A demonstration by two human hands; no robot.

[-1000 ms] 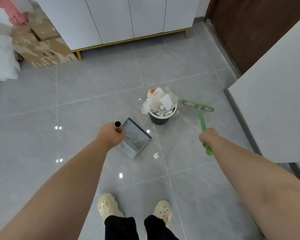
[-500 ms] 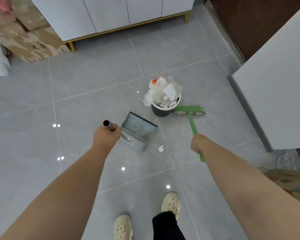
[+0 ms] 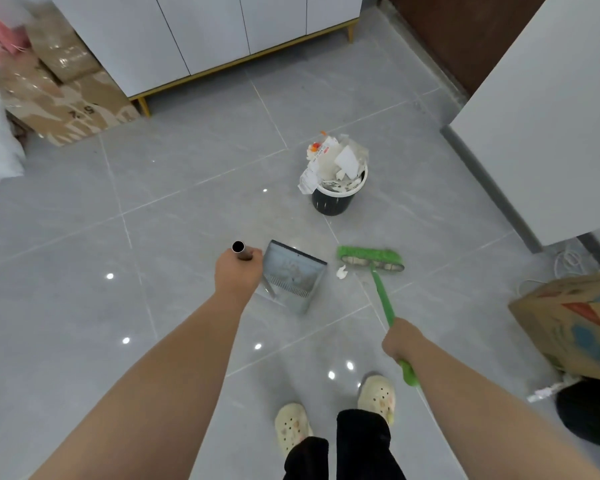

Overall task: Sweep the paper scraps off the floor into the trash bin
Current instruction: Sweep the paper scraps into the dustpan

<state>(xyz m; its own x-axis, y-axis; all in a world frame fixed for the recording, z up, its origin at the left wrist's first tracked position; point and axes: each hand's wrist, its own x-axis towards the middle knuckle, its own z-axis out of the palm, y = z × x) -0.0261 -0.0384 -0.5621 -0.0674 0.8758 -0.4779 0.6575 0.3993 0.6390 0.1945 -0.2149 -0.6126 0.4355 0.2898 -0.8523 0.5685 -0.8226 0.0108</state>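
Observation:
My left hand (image 3: 237,273) grips the metal handle of a grey dustpan (image 3: 293,276) that stands on the grey tile floor. My right hand (image 3: 400,337) holds the green broom handle; the green broom head (image 3: 370,258) lies on the floor just right of the dustpan. One small white paper scrap (image 3: 341,272) sits between the pan's mouth and the broom head, touching the bristles. Beyond them stands a small dark trash bin (image 3: 334,199) with a white rim, heaped with paper that sticks up over the top.
A white cabinet on gold legs (image 3: 222,32) runs along the far wall. Cardboard boxes (image 3: 63,102) and white bags are stacked at the left. A white panel (image 3: 541,126) stands at the right, with a printed cardboard box (image 3: 572,327) and cables below it. My two feet in cream clogs (image 3: 333,417) are below.
The broom head has swept from beside the bin back toward me to the scrap next to the dustpan. The dustpan turned its mouth toward the broom. The view has shifted back from the bin.

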